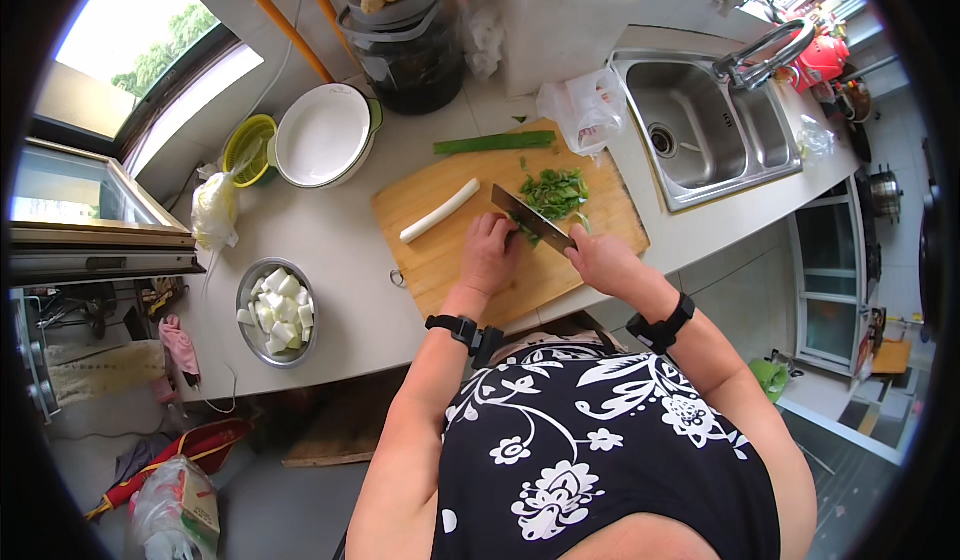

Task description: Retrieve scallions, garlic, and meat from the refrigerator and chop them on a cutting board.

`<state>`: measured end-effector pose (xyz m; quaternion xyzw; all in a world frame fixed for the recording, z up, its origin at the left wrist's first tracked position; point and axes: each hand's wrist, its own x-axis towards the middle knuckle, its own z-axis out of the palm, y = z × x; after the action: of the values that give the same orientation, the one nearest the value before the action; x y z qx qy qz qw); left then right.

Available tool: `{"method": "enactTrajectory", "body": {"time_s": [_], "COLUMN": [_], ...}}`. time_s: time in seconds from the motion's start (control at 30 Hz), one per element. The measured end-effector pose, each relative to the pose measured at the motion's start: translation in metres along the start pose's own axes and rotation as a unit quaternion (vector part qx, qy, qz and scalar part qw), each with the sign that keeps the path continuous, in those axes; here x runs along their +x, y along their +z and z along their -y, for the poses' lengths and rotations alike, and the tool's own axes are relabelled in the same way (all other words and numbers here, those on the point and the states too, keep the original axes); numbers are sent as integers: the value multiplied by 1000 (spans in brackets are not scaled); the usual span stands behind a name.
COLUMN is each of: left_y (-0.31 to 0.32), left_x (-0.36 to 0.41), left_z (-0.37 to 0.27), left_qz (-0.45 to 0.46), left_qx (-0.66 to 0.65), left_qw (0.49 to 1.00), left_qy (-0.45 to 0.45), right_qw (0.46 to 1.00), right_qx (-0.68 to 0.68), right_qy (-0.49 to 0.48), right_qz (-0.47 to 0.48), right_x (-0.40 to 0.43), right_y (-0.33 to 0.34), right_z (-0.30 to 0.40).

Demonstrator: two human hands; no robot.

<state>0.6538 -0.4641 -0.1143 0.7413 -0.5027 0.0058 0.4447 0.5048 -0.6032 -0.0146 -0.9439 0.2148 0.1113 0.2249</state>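
Observation:
My right hand grips the handle of a kitchen cleaver, its blade slanting up and left over a wooden cutting board. Against the blade's near side, my left hand bends its fingers onto green leaves, which the blade and fingers mostly hide. Beyond the blade lies a heap of chopped green leaves. A white leek or scallion stalk rests on the board to the left. Along the board's far edge is a long green leaf piece.
Left on the counter stand a metal bowl of pale cut chunks, a white basin and a yellow-green basket. A plastic bag overlaps the board's far right corner, near the steel sink. A dark lidded bucket stands behind.

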Motion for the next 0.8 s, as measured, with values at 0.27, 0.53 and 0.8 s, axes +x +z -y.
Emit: {"method": "enactTrajectory", "body": {"time_s": [0.27, 0.53, 0.8], "left_y": [-2, 2, 2], "left_x": [15, 87, 122], "left_z": [0, 13, 66], "left_qz": [8, -26, 80], "left_qx": [-25, 55, 243], "left_qw": [1000, 998, 966], "left_qy": [-13, -7, 27], "right_qw": [979, 963, 968], "right_qx": [129, 106, 123], "right_qy": [-28, 87, 69], "right_qz": [-155, -231, -209], "right_x": [-17, -61, -61], "right_y": [14, 6, 12], "right_z": [-35, -77, -60]}}
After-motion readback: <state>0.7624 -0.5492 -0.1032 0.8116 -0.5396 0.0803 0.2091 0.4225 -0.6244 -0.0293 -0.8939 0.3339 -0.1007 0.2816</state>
